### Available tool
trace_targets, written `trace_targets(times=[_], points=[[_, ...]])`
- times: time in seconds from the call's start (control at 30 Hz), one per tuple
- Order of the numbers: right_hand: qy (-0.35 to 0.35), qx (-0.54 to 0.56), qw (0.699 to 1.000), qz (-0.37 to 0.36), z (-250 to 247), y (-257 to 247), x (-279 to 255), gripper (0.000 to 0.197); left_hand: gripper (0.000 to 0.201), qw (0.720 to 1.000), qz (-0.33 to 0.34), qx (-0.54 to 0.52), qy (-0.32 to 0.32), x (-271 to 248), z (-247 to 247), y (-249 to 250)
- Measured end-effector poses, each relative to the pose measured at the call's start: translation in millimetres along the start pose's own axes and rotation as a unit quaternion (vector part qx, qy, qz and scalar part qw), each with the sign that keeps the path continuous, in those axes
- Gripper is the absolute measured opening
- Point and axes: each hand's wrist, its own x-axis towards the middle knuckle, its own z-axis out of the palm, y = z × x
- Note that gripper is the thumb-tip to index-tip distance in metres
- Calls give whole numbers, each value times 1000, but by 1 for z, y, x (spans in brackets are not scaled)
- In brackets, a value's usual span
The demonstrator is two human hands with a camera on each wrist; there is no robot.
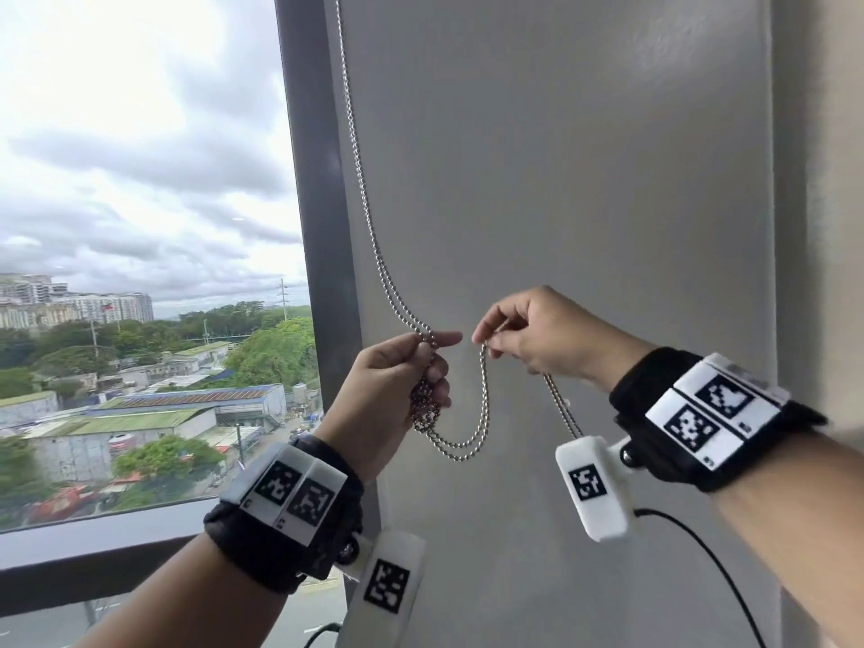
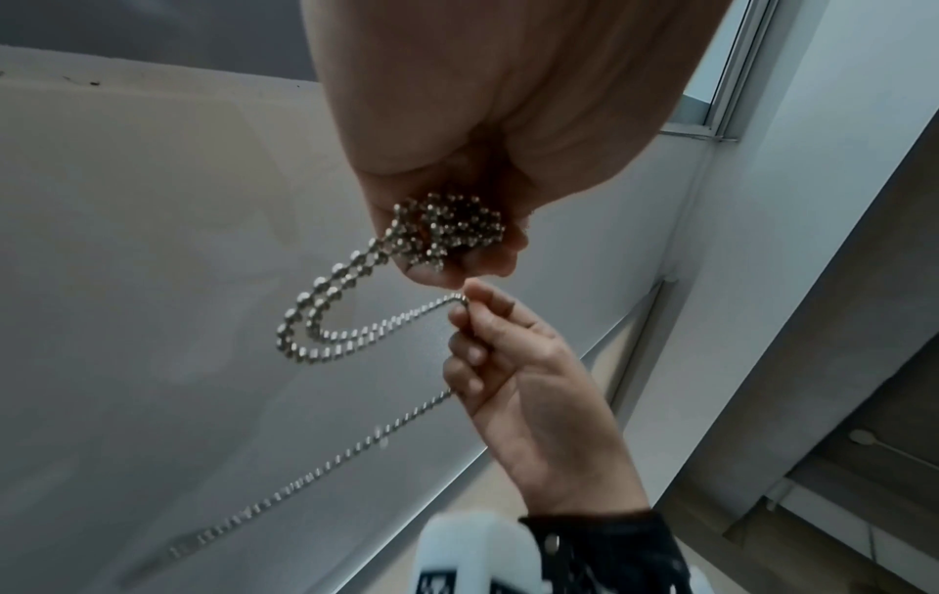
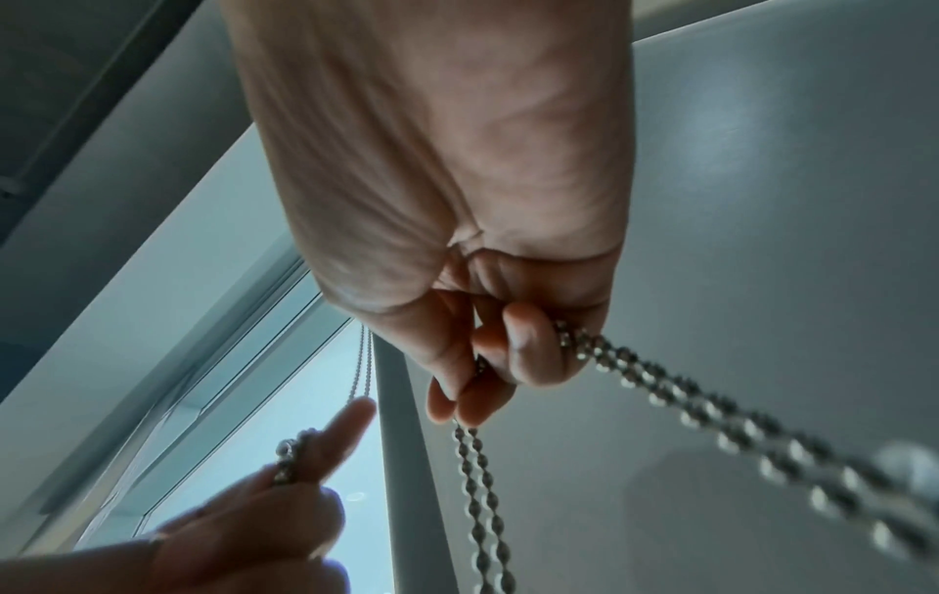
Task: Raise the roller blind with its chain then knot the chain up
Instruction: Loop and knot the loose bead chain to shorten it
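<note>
Beside the window frame, the left hand grips a bunched wad of the bead chain while the right hand pinches its slack loop.

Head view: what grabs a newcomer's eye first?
The metal ball chain sagging in a doubled loop between both hands, in front of the grey wall. The left hand holds a bunched wad of it; the right hand pinches it. To the left, the window shows cloudy sky and rooftops.
</note>
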Motion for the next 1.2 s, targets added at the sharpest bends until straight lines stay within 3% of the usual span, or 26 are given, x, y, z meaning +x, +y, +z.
trace_targets(times=[0.17,0.27,0.33,0.4,0.47,0.77,0.9,0.97,1.13,1.2], points=[[-100,18,994,36,4,-42,26,27,23,999,-34,-4,-26,0,7,6],[-146,58,986,61,10,-60,28,51,20,997,-63,32,-38,-1,9,5],[-136,32,990,33,16,-68,28,52,21,996,-74,38,-28,-2,8,5],[-127,0,992,2,23,-73,28,30,21,997,-71,37,-9,-2,6,7],[-122,-16,992,-14,26,-74,28,21,20,997,-66,23,15,-1,2,10],[-106,14,994,-15,19,-67,22,23,15,991,-73,-102,44,1,-8,23],[-96,8,995,-12,17,-63,20,25,51,993,-48,-104,38,2,-10,18],[-99,24,995,-6,18,-61,18,26,59,993,-23,-110,35,2,-10,17],[-103,75,992,7,20,-56,15,24,29,981,20,-183,59,1,-10,18],[-99,76,992,17,20,-56,14,23,26,987,22,-145,64,0,-8,17]])
